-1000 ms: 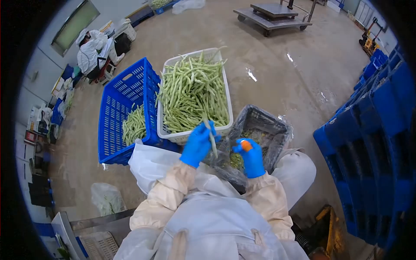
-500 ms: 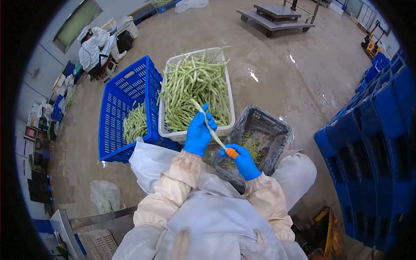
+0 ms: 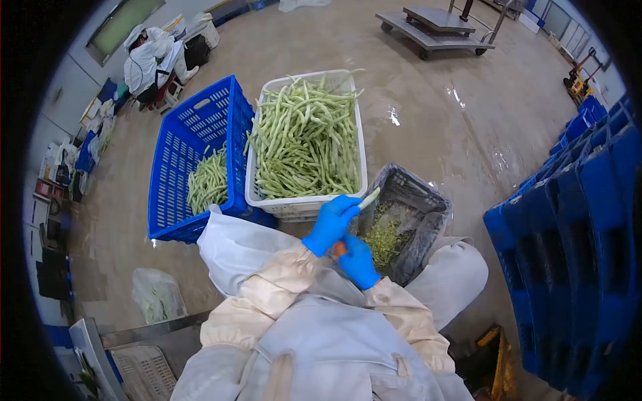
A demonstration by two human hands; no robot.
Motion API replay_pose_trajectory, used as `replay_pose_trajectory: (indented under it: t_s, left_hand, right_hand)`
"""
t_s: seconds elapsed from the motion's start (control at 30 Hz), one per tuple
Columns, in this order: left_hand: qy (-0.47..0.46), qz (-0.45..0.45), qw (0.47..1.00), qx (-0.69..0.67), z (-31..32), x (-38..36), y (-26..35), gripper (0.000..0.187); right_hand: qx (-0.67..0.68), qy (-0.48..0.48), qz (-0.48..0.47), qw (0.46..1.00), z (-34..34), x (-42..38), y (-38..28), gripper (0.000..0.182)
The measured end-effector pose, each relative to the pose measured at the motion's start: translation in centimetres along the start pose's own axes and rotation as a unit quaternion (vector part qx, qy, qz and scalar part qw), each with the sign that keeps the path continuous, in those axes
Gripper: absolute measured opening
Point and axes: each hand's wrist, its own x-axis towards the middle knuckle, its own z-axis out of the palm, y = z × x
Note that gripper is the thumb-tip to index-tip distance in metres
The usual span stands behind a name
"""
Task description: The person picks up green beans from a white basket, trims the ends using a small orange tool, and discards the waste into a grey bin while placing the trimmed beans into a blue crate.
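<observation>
My left hand [image 3: 331,224], in a blue glove, is closed round a pale green bean [image 3: 369,198] whose tip sticks out to the right. Just below it, my right hand [image 3: 359,262] is also closed, with something orange [image 3: 340,248] at its fingers; what else it may grip is hidden. Beyond my hands stands a white crate [image 3: 362,154] heaped with long green beans [image 3: 307,134]. A blue crate [image 3: 237,147] to its left holds a smaller pile of beans [image 3: 208,180]. To the right, a dark bin [image 3: 438,230] lined with clear plastic holds green scraps [image 3: 386,242].
Stacked blue pallets [image 3: 568,247] rise at the right. A metal platform cart [image 3: 435,39] stands at the far side. Another person [image 3: 147,63] in white sits at the upper left. A plastic bag [image 3: 158,296] lies on the floor at the lower left.
My left hand has moved down and right, turning the bean so its tip points right by the dark bin. My right hand has shifted left and down, below my left hand.
</observation>
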Motion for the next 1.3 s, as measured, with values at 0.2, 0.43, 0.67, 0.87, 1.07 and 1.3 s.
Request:
replay_pose_trajectory:
  t_s: [0.2,0.43,0.67,0.87,1.07,1.3]
  left_hand:
    - [0.151,0.020,0.988,-0.015,-17.1,-0.2,-2.2,0.021]
    - [0.289,0.141,0.644,0.694,-30.6,5.8,0.6,0.033]
    - [-0.109,-0.068,0.879,0.460,-11.5,15.4,-18.4,0.035]
    - [-0.010,-0.098,0.890,0.446,-4.8,17.8,-23.6,0.031]
    - [0.158,-0.047,0.962,0.220,-8.3,18.6,-17.2,0.020]
    - [0.015,-0.224,0.947,-0.230,-7.9,8.5,-1.4,0.020]
  right_hand:
    - [0.152,0.246,0.102,0.952,-7.7,3.0,0.8,0.013]
    - [-0.130,0.172,0.206,0.954,-7.7,2.1,5.0,0.011]
    - [-0.122,0.119,0.126,0.977,-5.5,3.2,4.5,0.026]
    - [0.000,0.104,0.185,0.977,-5.6,4.4,2.9,0.023]
    - [0.056,0.118,0.193,0.972,-5.7,4.3,2.4,0.019]
    - [0.059,0.151,0.075,0.984,-5.6,4.8,0.0,0.029]
